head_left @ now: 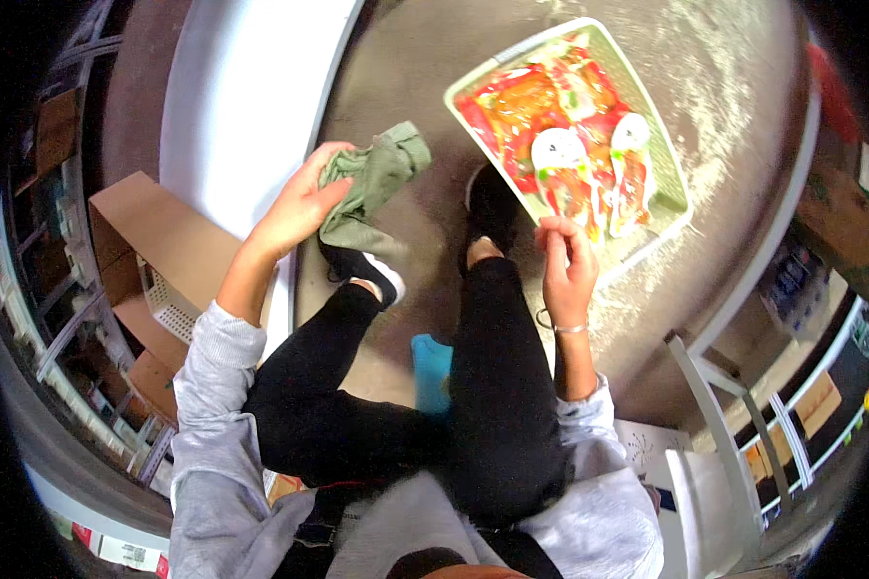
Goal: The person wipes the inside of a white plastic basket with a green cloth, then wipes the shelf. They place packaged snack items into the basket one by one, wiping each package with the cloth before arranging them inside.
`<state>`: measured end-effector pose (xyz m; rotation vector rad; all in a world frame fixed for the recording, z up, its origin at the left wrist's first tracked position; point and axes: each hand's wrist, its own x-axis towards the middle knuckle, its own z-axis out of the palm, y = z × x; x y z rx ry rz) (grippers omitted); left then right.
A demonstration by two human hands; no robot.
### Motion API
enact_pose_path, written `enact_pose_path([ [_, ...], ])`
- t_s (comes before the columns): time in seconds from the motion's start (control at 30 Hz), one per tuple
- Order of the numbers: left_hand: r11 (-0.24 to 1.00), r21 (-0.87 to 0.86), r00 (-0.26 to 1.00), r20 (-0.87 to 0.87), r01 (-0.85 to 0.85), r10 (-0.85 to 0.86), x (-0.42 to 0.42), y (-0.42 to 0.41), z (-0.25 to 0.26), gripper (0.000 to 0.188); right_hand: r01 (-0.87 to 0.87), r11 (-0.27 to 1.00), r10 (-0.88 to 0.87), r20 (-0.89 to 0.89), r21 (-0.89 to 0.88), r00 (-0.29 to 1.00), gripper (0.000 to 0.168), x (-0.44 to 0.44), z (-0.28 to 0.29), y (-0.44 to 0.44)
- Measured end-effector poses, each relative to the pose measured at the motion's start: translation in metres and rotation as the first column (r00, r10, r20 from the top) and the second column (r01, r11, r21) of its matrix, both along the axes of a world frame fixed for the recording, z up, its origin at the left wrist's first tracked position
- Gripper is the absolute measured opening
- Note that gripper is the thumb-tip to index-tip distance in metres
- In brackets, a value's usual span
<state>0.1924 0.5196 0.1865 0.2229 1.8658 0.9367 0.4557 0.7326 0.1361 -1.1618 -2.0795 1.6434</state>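
My left hand (300,206) grips a crumpled green cloth (376,170) beside the edge of a long white surface. To the right, a pale green plastic bin (652,94) holds several shiny packets (525,98) in red, orange and clear wrapping, two with round white labels. My right hand (568,260) is at the near edge of the bin, its fingers bent together close to a packet; whether they pinch anything cannot be told. My two black shoes are on the floor between the hands.
A white panel or tabletop (239,87) runs along the left, with an open cardboard box (166,239) holding a white perforated basket (170,307). A blue object (431,369) lies between my legs. At right stand a grey chair or frame (720,434) and shelving with boxes (818,402).
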Motion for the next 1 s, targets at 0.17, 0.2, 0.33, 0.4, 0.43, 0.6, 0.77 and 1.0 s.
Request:
enact_pose_path([
  [0.17, 0.994, 0.097, 0.976, -0.217, 0.054, -0.032, 0.018, 0.030, 0.087, 0.031, 0.113, 0.702, -0.328, 0.178, 0.703, 0.928, 0.034, 0.049, -0.020, 0.050],
  [0.2, 0.988, 0.155, 0.978, -0.208, 0.020, 0.013, 0.024, 0.028, 0.105, 0.031, 0.112, 0.678, -0.391, 0.227, 0.726, 0.892, 0.040, 0.065, -0.033, 0.058],
  [0.33, 0.935, 0.329, 0.966, -0.166, -0.135, 0.198, 0.052, 0.004, 0.160, 0.031, 0.405, 0.912, -0.388, 0.475, 0.072, 0.790, 0.053, 0.093, -0.067, 0.081],
  [0.4, 0.909, 0.369, 0.941, -0.191, -0.193, 0.277, 0.071, -0.009, 0.185, 0.031, 0.531, 0.737, -0.350, 0.437, -0.418, 0.829, 0.051, 0.095, -0.088, 0.087],
  [0.43, 0.912, 0.380, 0.931, -0.250, -0.157, 0.265, 0.080, -0.017, 0.193, 0.031, 0.567, 0.647, -0.437, 0.361, -0.510, 0.824, 0.048, 0.103, -0.116, 0.090],
  [0.6, 0.851, 0.483, 0.871, -0.306, -0.206, 0.385, 0.140, -0.089, 0.226, 0.035, 0.484, 0.765, -0.348, 0.360, -0.425, 0.866, 0.035, 0.067, -0.031, 0.089],
  [0.77, 0.720, 0.598, 0.868, -0.081, -0.351, 0.490, 0.189, -0.172, 0.249, 0.033, 0.303, 0.774, -0.171, 0.277, -0.556, 0.945, 0.045, 0.104, -0.002, 0.133],
  [1.0, 0.864, 0.502, 0.965, -0.242, 0.034, 0.103, 0.268, -0.205, 0.217, 0.035, 0.275, 0.863, -0.252, 0.111, -0.424, 0.961, 0.035, 0.174, 0.185, 0.076],
])
